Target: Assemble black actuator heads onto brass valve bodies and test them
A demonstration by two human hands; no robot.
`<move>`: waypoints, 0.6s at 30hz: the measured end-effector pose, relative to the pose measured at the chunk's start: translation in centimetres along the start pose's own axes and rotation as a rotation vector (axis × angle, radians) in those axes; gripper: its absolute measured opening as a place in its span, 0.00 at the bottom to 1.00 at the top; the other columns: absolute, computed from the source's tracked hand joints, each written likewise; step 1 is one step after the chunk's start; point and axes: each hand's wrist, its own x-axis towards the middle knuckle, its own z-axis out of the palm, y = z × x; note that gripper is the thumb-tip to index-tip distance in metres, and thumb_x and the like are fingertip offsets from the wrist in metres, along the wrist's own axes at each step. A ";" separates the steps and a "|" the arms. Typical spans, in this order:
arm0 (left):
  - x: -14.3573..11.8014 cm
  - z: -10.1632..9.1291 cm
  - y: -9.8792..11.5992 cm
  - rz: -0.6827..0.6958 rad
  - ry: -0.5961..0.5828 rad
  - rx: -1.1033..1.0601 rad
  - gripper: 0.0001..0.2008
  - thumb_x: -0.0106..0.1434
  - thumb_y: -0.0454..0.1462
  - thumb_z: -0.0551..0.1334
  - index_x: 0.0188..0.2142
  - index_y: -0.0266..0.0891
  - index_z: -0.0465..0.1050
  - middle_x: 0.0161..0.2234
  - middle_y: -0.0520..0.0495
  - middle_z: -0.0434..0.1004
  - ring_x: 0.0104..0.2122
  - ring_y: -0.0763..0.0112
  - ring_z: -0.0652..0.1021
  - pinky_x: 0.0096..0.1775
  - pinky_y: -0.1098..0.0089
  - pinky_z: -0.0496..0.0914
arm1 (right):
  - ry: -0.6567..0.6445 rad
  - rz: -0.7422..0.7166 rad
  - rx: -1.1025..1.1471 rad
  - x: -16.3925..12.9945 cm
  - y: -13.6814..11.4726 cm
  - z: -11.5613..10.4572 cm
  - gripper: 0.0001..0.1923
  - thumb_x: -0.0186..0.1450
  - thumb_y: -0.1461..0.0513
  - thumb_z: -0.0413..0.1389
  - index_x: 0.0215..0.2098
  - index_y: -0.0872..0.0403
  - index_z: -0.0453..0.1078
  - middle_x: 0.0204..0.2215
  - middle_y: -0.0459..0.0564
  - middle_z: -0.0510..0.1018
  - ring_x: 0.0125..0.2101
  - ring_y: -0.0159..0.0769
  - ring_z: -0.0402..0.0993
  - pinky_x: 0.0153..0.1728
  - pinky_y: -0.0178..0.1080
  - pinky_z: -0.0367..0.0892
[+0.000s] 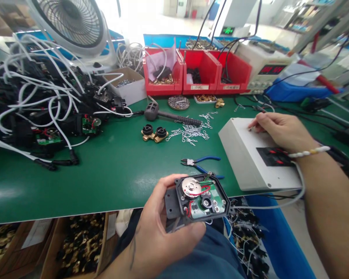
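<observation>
My left hand (165, 228) is closed around an open black plastic housing (170, 207). Inside it sit a round silver motor (191, 187), a green circuit board (218, 192) and red wires. A white cable (264, 207) runs from the housing's right end toward a white box (235, 155). My right hand (272, 126) rests over that box, its fingers pinched at a small metal switch (249, 129) on the top. Below the wrist, a black terminal panel (270, 155) with red parts is set in the box. Blue-handled cutting pliers (202, 161) lie just beyond the housing.
Black units with white cables (55, 100) are heaped at left, near a fan (72, 27). Red bins (199, 73), a hammer-like tool (168, 114), wire clips (193, 131) and two brass fittings (154, 135) are farther back. A power supply (264, 66) stands at back right.
</observation>
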 end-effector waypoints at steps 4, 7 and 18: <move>0.0 0.0 0.0 -0.012 -0.002 -0.003 0.27 0.52 0.34 0.71 0.51 0.42 0.68 0.43 0.47 0.80 0.37 0.70 0.80 0.41 0.75 0.74 | -0.006 -0.011 -0.008 0.0 0.1 -0.1 0.45 0.45 0.23 0.48 0.27 0.54 0.73 0.24 0.51 0.73 0.27 0.35 0.67 0.33 0.39 0.61; -0.1 0.1 0.0 -0.004 -0.002 -0.008 0.27 0.52 0.33 0.71 0.51 0.43 0.68 0.40 0.49 0.81 0.36 0.71 0.80 0.40 0.75 0.73 | -0.008 -0.017 -0.013 0.0 0.2 -0.1 0.45 0.45 0.23 0.48 0.26 0.54 0.72 0.24 0.51 0.72 0.27 0.35 0.66 0.33 0.39 0.62; 1.3 -1.0 -1.5 -0.104 -0.036 -0.200 0.28 0.57 0.51 0.70 0.51 0.36 0.73 0.44 0.37 0.81 0.43 0.54 0.82 0.46 0.60 0.76 | -0.008 0.006 -0.016 -0.1 -0.2 -0.1 0.46 0.43 0.22 0.49 0.27 0.55 0.73 0.24 0.51 0.73 0.28 0.35 0.67 0.33 0.38 0.60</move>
